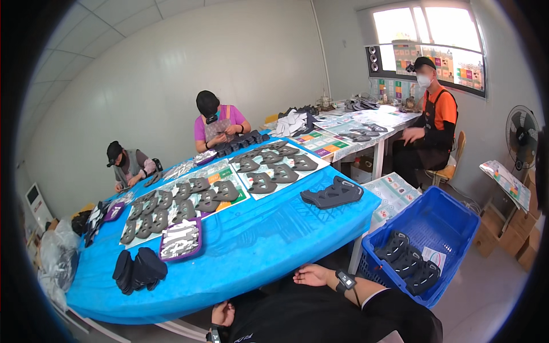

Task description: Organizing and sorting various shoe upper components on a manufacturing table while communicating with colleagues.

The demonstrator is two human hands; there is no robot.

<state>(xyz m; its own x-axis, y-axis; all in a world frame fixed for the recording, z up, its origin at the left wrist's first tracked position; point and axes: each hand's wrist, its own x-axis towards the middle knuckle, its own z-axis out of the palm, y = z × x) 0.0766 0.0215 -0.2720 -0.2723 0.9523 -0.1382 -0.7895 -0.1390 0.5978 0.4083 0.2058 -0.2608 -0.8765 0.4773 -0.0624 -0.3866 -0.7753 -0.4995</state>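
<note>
Near the front edge of the blue-covered table (246,274), my right hand (311,275) rests with loosely bent fingers and nothing visible in it. My left hand (223,313) lies lower, beside my dark clothing, its fingers half curled and no object showing. Two small stacks of dark fabric pads (139,270) stand at the table's left front. A purple tray (199,240) of small grey-and-white pieces sits behind them. Dark curved padded pieces (184,210) lie in rows on printed sheets. More dark shaped pieces (333,193) lie in a pile at the right end.
A blue plastic crate (457,251) holding dark padded pieces stands on the floor to my right. Two people (220,123) (127,166) work along the far side. Another person (437,123) sits by a second table (382,140). A fan (521,137) stands at right.
</note>
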